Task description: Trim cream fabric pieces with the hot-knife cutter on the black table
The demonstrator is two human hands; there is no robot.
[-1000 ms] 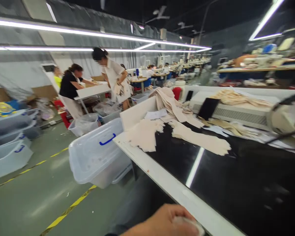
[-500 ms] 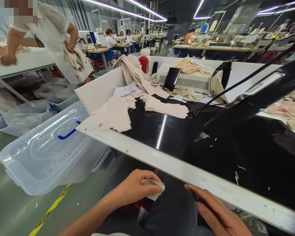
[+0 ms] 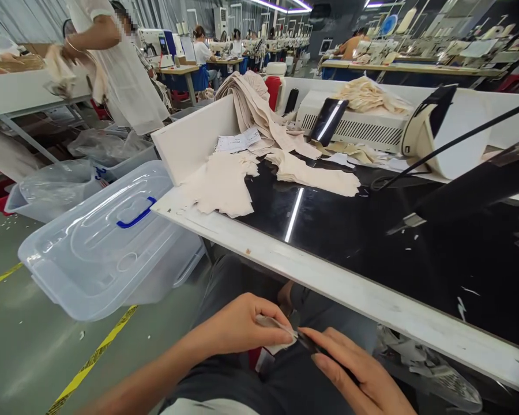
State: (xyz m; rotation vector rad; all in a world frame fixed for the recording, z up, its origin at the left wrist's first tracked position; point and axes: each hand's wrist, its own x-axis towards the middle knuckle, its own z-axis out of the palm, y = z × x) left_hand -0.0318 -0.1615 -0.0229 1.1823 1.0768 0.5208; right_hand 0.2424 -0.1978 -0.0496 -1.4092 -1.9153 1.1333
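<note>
Over my lap, my left hand [image 3: 244, 327] pinches a small pale fabric piece [image 3: 280, 348] between thumb and fingers, its edge facing right. My right hand [image 3: 355, 364] is closed around a slim dark tool that looks like small snips [image 3: 308, 341]. The tip of the snips meets the edge of the fabric by my left fingertips. Most of the tool is hidden inside my right hand. On the near left of the black tabletop lie a stack of pale cut fabric pieces [image 3: 225, 183] and a second, narrower stack [image 3: 315, 176].
The table's white front edge [image 3: 259, 256] runs just beyond my hands. A lidded clear plastic bin [image 3: 99, 230] stands on the floor at left. A phone [image 3: 328, 121] leans against a white machine housing [image 3: 309, 118]. A black arm [image 3: 471, 187] crosses at right. Another person [image 3: 116, 75] stands far left.
My right hand has come left and up to my left hand, and the snips now touch the fabric. The view has shifted. The standing person now lifts some cloth.
</note>
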